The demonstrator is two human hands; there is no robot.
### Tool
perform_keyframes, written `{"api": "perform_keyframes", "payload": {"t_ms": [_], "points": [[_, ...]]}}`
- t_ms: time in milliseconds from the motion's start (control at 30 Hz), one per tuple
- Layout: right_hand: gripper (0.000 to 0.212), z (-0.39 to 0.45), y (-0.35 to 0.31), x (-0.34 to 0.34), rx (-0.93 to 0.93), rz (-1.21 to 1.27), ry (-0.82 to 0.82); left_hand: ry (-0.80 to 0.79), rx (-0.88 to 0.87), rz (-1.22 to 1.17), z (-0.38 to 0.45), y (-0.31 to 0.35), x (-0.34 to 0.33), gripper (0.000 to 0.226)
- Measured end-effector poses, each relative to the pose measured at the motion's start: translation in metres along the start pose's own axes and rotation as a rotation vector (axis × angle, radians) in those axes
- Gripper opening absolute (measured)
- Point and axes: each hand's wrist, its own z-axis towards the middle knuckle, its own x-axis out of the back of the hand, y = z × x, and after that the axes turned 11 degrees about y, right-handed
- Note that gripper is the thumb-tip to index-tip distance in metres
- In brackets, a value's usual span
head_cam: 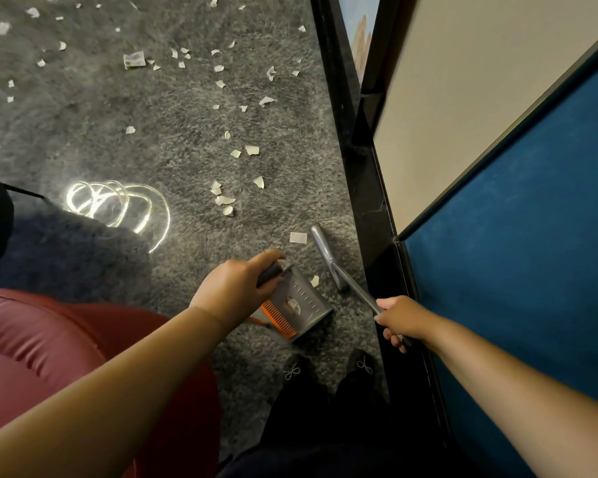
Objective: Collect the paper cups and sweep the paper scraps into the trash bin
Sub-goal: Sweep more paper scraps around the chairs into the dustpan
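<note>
Several white paper scraps (221, 198) lie scattered over the grey carpet (118, 132), from the far left down to the middle. My left hand (232, 291) grips the dark handle of a grey dustpan (302, 305) with an orange comb edge; the pan rests on the carpet and holds a scrap or two. My right hand (399, 322) grips the handle of a grey broom (325, 253), whose head lies on the carpet just right of the pan. One scrap (314, 280) sits between pan and broom head. No paper cups or trash bin show.
A red leather seat (49, 357) fills the lower left. A black-framed wall with blue panel (515, 270) runs along the right. A glowing coil of light strip (118, 208) lies left of centre beside a dark fabric heap (66, 257). My black shoes (325, 370) stand below the pan.
</note>
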Motion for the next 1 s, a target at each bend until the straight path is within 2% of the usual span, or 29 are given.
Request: {"api": "perform_keyframes", "payload": {"t_ms": [467,733,833,900,1000], "points": [[0.056,-0.009,0.01,-0.015,-0.088,0.138,-0.104,0.017,0.035,-0.027,-0.006,0.001,0.003,0.044],[0.06,-0.023,0.003,-0.014,-0.068,0.152,-0.027,0.044,0.076,-0.026,-0.015,-0.011,0.014,0.045],[0.063,-0.025,-0.008,-0.011,-0.052,0.157,0.005,0.119,0.105,-0.04,-0.018,-0.018,0.023,0.044],[0.06,-0.027,-0.015,-0.009,-0.037,0.157,0.017,0.183,0.132,-0.047,-0.018,-0.021,0.027,0.042],[0.052,-0.027,-0.031,-0.01,-0.011,0.155,0.029,0.185,0.132,-0.047,-0.011,-0.033,0.037,0.043]]}}
